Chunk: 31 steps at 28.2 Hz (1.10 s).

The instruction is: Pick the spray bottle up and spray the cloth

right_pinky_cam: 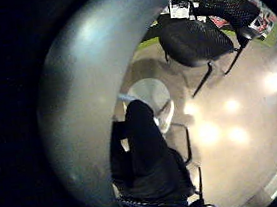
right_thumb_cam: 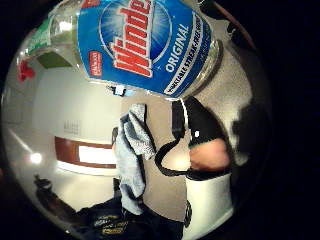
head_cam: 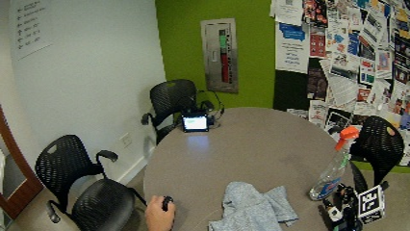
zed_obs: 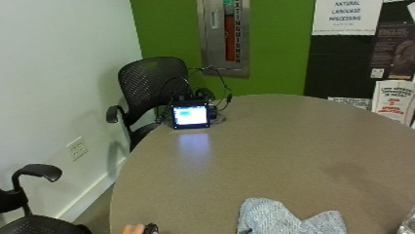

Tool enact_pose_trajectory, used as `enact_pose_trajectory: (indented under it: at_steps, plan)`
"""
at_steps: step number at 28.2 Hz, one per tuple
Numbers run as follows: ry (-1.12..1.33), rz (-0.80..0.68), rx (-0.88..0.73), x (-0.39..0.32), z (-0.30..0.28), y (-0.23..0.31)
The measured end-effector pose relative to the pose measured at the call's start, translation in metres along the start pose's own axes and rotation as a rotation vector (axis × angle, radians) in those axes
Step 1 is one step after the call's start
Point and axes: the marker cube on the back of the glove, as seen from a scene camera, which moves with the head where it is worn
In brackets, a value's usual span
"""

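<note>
A clear spray bottle (head_cam: 330,175) with an orange trigger and a blue label stands upright on the round table (head_cam: 256,149) near its right front edge. My gloved right hand (head_cam: 340,208) is low beside the bottle's base, palm turned toward it. The bottle's label (right_thumb_cam: 145,40) and body (right_pinky_cam: 86,89) fill much of both palm views, so it is very close. My thumb (right_thumb_cam: 210,155) shows apart from the bottle, not touching it. A crumpled grey-blue cloth (head_cam: 253,207) lies on the table's front edge left of the bottle, also visible as the cloth (zed_obs: 285,219) (right_thumb_cam: 132,150).
A small lit screen with cables (head_cam: 195,123) stands at the table's far side. Black mesh chairs stand at the back (head_cam: 170,98), the left (head_cam: 83,187) and the right (head_cam: 378,144). The bare left hand (head_cam: 157,214) rests at the front-left table edge holding a small black object.
</note>
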Motion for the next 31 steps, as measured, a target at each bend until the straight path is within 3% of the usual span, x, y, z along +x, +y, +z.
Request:
enact_pose_trajectory:
  at_steps: [23,31]
  plan:
    - [0.018,-0.01,0.004,-0.01,-0.004,0.0]
    - [-0.042,-0.012,-0.085,-0.024,0.013,-0.002]
